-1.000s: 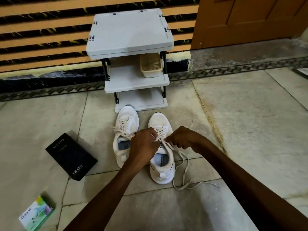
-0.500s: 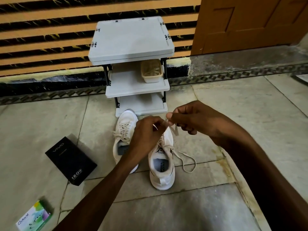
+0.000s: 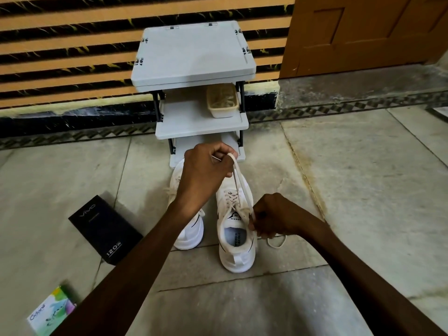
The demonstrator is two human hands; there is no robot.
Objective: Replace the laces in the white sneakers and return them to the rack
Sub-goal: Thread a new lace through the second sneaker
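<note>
**One lace (image 3: 238,180) held tight at two places**

Grey stone floor (image 3: 363,178) fills most of the view, with a brown door (image 3: 363,32) at the far right. At the far side stands a grey rack (image 3: 194,52) with three shelves. Just in front of it, on the floor, two white shoes stand side by side with toes toward the rack. The left sneaker (image 3: 191,235) is partly covered and the right sneaker (image 3: 236,253) is in plain view. A black box (image 3: 104,229) lies on the floor to the left of them.

The left hand (image 3: 206,170) is raised above the toes, near the lowest shelf, and its thumb and fingers pinch the lace where it bends. From there two strands run down to the right sneaker. The right hand (image 3: 276,214) is low, just beside the tongue of this sneaker, with fingers curled and pinching the strands.

A beige basket (image 3: 222,101) sits on the right side of the middle shelf. A small colourful box (image 3: 52,311) lies at the near left. One loose end of the lace lies on the floor under the right hand.
</note>
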